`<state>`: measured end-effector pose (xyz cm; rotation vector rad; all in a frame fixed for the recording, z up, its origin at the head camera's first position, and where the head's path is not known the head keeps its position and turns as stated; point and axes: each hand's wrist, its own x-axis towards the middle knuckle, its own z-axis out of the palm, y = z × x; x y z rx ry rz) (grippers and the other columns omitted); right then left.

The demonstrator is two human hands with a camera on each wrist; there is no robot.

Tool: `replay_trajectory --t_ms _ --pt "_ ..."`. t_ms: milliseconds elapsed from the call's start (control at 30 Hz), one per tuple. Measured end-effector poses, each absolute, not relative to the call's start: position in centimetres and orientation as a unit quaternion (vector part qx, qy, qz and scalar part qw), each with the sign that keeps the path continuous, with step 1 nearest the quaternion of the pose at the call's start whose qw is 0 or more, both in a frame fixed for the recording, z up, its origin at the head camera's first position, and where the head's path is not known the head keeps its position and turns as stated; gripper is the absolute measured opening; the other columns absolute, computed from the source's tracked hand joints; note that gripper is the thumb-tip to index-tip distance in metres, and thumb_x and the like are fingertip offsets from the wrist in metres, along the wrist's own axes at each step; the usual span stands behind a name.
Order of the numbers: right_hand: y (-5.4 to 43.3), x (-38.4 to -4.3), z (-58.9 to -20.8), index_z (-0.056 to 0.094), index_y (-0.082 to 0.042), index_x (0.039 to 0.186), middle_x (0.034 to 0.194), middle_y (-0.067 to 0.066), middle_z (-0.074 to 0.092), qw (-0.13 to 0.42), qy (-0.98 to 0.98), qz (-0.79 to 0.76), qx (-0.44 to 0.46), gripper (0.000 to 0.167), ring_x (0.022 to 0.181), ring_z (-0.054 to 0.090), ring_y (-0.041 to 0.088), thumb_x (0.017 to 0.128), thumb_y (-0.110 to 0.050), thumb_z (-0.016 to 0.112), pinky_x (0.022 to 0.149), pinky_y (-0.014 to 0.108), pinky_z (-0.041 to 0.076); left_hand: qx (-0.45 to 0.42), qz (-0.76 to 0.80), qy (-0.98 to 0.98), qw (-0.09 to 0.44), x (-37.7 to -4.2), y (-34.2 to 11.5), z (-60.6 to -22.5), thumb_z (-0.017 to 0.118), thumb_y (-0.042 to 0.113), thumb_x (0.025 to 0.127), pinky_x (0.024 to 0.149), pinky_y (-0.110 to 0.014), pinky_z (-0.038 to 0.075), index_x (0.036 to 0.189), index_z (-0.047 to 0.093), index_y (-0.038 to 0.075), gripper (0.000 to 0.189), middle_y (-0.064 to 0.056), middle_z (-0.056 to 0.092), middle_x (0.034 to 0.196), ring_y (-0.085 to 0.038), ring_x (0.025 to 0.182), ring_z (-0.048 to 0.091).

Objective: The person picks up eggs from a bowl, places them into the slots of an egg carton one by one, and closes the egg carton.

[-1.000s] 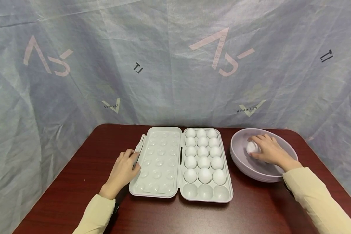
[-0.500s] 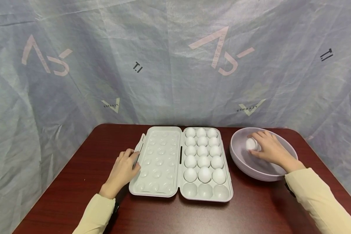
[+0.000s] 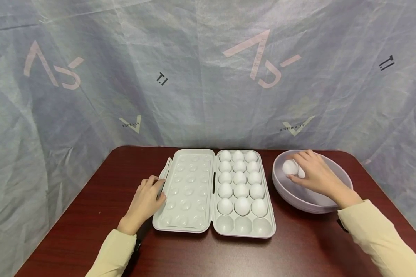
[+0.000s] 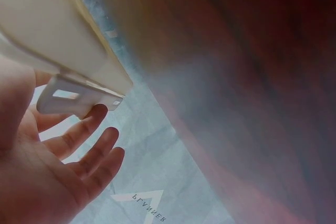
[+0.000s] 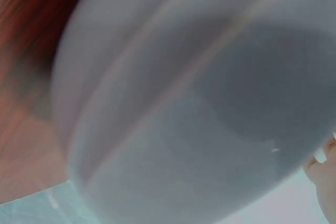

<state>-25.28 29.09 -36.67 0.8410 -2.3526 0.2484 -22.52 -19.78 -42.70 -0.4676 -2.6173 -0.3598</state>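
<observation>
A white egg (image 3: 290,167) is held between the thumb and fingers of my right hand (image 3: 315,176), over the inside of a pale lilac bowl (image 3: 280,190). Just behind it, partly hidden by the fingers, shows another white egg (image 3: 301,172). In the middle of the table lies an opened white egg carton (image 3: 211,215), its right half filled with rows of eggs except for the front row of hollows. My left hand (image 3: 144,200) rests at the lid's left edge, fingers loosely extended, a fingertip against the slotted latch flap (image 4: 79,95) in the left wrist view.
The dark red wooden table (image 3: 208,257) carries the carton and, to its right, the bowl. A grey-blue printed cloth (image 3: 208,96) hangs behind the table's back edge. In the right wrist view, the bowl's outer wall (image 5: 157,145) fills most of the picture.
My right hand has lifted slightly within the bowl, bringing the egg up and a little to the left; a second egg now shows behind it. My left hand has stayed at the lid.
</observation>
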Motion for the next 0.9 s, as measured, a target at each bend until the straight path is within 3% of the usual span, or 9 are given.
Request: replay_trajectory --t_ms 367,900 --pt "25.7 -23.7 -35.8 0.059 -0.005 0.104 0.099 0.008 0.058 0.302 -0.879 0.112 0.352 0.047 0.097 0.049 0.026 0.063 -0.022 0.075 0.077 0.042 0.035 -0.172 -0.129 -0.949 0.229 -22.6 -19.8 -42.7 0.059 0.011 0.078 0.072 -0.047 0.042 0.111 0.064 0.002 0.034 -0.015 0.055 0.104 -0.038 0.093 0.051" --pt "20.8 -21.6 -37.1 0.059 -0.006 0.107 0.102 0.001 0.057 0.288 -0.846 0.118 0.434 0.048 0.098 0.047 0.019 0.068 -0.029 0.074 0.082 0.035 0.036 -0.171 -0.130 -0.950 0.228 -22.5 -19.9 -42.8 0.059 0.011 0.078 0.072 -0.047 0.042 0.111 0.063 0.003 0.034 -0.014 0.055 0.105 -0.038 0.095 0.051"
